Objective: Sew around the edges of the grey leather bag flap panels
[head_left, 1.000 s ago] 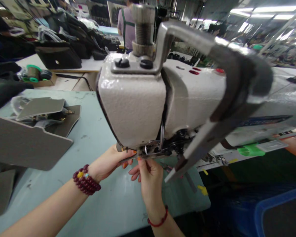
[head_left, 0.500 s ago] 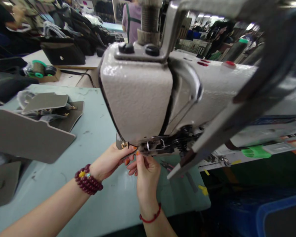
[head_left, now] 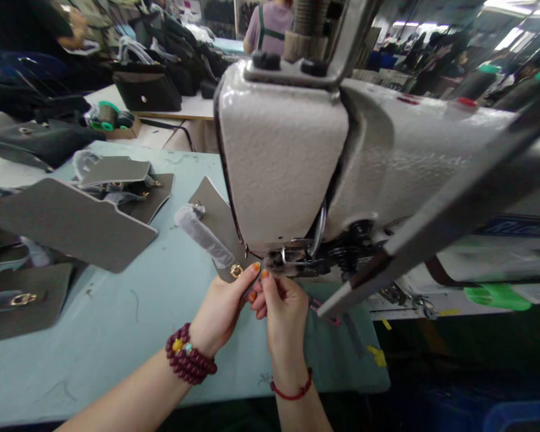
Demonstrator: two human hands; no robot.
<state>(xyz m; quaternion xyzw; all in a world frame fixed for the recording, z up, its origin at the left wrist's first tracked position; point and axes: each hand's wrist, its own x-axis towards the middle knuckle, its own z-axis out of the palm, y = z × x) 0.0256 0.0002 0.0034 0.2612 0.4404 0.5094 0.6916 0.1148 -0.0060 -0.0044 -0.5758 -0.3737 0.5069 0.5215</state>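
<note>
A grey-brown bag panel lies partly under the head of a sewing machine. A handle wrapped in clear plastic and a gold ring fitting are on this panel. My left hand pinches the panel's near edge, just in front of the presser foot area. Close beside it, my right hand is closed at the same edge, thumb and fingers pressed together. The needle and the stitched spot are hidden behind the machine's parts and my fingers.
More grey bag panels with gold fittings lie on the left of the pale green table. Pink-handled snippers lie right of my hands. A grey bar crosses in front. Thread spools, black bags and people are behind.
The view has shifted, so the machine and hands appear farther right. More of the panel, with its wrapped handle, now shows left of the machine head. The thread lever has dropped.
</note>
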